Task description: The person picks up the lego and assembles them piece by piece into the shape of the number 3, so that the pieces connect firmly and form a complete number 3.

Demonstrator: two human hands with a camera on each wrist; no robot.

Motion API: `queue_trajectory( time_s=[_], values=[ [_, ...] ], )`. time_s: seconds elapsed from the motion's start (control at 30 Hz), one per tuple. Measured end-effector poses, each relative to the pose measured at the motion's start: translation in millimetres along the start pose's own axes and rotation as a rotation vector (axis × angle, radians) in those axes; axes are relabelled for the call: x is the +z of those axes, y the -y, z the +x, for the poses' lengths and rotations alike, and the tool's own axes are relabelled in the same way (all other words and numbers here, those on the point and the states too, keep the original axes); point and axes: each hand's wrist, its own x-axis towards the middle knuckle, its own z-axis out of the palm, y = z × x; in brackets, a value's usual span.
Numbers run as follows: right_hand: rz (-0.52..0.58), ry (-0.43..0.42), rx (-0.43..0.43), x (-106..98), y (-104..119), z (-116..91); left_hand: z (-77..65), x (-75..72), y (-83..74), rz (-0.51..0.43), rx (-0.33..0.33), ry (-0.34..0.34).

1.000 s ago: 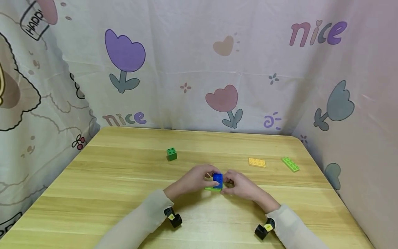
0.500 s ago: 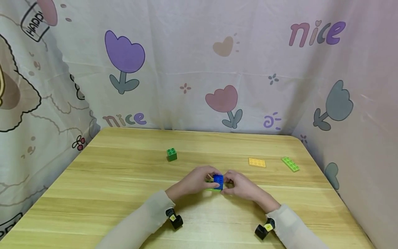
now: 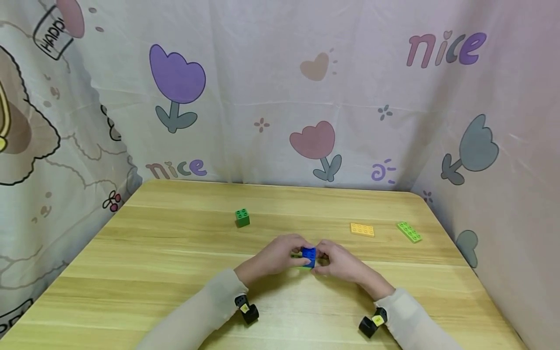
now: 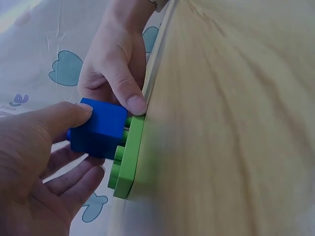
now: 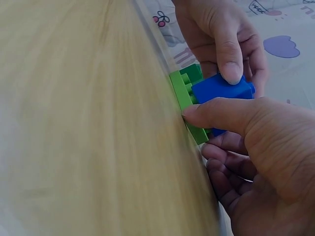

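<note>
Left hand (image 3: pixel 273 256) pinches blue brick (image 3: pixel 309 254), well apart from table's far edge (image 3: pixel 280 187)

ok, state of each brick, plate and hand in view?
Blue boxy plastic brick: held, not flush, studs show beneath.
Light green plastic plate under it: studs up, partly uncovered.
Dark green cubelike plastic brick: upright, untouched.
Yellow rectangular plastic plate: flat, studs up.
Far-right light green plastic plate: flat, studs up.
Bare left hand: pinches blue brick.
Bare right hand: curled, thumb against lower plate.
</note>
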Motion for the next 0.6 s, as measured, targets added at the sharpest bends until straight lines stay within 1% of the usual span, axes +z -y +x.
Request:
queue_trajectory(
  time_s=[0.07, 0.13, 0.37, 0.47, 0.6],
  values=[
    [-0.009, 0.0, -0.009, 0.6, -0.3, -0.4, 0.0, 0.5, -0.2, 0.016, 0.018, 0.008],
    [-0.014, 0.004, -0.012, 1.3, -0.6, -0.8, -0.1, 1.0, -0.2, 0.015, 0.021, 0.017],
    [0.009, 0.019, 0.006, 1.3, 0.0, -0.2, -1.0, 1.0, -2.4, 0.002, -0.05, 0.008],
    [0.01, 0.016, 0.005, 0.1, 1.0, 0.2, -0.1, 0.3, -2.5, 0.008, -0.057, 0.004],
    [0.007, 0.016, 0.006, -0.9, 2.2, 0.2, 0.9, -0.5, -3.2, -0.008, -0.064, 0.005]
  ],
)
